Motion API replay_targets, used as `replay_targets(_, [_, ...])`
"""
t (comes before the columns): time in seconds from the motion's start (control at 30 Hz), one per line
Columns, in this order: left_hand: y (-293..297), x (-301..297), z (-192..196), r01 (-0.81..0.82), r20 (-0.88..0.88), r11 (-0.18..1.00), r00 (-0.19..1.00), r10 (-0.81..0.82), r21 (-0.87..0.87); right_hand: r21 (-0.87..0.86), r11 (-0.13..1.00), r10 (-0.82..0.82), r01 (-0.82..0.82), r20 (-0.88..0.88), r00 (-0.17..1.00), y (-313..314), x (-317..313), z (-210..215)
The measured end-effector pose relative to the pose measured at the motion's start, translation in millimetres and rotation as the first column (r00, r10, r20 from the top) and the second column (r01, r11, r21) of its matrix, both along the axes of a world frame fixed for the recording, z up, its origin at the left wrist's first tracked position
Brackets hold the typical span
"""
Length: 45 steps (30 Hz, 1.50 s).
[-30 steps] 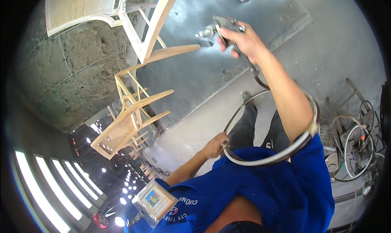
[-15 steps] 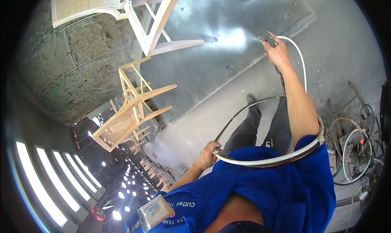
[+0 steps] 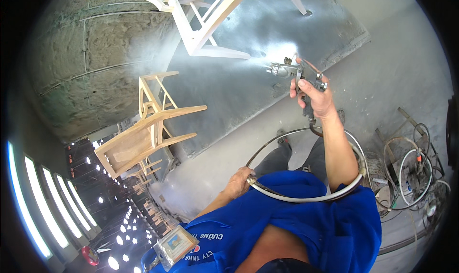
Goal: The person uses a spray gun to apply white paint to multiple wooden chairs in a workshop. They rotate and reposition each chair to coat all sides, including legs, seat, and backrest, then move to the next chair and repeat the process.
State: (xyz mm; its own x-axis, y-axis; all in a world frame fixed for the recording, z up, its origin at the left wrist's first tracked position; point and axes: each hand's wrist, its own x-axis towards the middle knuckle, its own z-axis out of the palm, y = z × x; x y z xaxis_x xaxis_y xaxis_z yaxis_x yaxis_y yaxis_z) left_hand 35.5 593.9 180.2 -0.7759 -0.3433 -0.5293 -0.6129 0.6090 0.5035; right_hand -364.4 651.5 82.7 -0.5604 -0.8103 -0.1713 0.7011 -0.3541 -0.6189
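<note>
right hand [image 3: 316,95] grips spray gun [image 3: 289,71] (misting); left hand [image 3: 239,181] holds hose [image 3: 306,198].

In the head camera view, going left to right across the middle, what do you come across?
Bare wooden chair → left hand gripping the hose → right hand holding the spray gun → tangle of hoses on the floor.

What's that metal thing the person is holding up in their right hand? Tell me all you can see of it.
It is a spray gun, grey bare metal by its look, with a short barrel, small knobs on its top and rear, and a handle below. The right hand grips the handle, arm stretched forward. The nozzle points left toward the leg of a white-coated chair, with pale mist in front of it. A grey hose seems to run down from the handle, loops round, and passes through the left hand.
</note>
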Motion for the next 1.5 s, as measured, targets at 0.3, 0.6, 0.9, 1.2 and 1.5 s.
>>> replay_targets(0.3, [-85.1, 150.4, -41.9, -0.222, -0.047, 0.975, 0.974, 0.222, -0.002, 0.517, 0.817, -0.275, 0.256, -0.041, 0.960, -85.5, 150.4, -92.8])
replay_targets(0.6, [-224.2, 317.3, -90.9, -0.299, -0.409, 0.947, 0.855, 0.319, 0.114, 0.669, 0.568, 0.643, 0.480, -0.724, 0.247, -178.2, 368.0, -110.1])
replay_targets(0.9, [-255.3, 373.9, -106.1, -0.281, -0.466, 0.867, 0.752, 0.465, 0.412, 0.642, 0.366, 0.830, 0.674, -0.552, 0.074, -266.5, 423.0, 80.9])
replay_targets(1.2, [-287.3, 386.1, -97.9, -0.223, -0.496, 0.857, 0.735, 0.461, 0.465, 0.090, 0.379, 0.192, 0.921, -0.981, 0.017, -267.9, 432.1, 164.5])
replay_targets(1.5, [-299.0, 415.6, -73.9, -0.490, -0.427, 0.804, 0.681, 0.595, 0.337, 0.097, 0.520, -0.104, 0.849, -0.979, 0.176, -471.5, 315.7, 113.8])
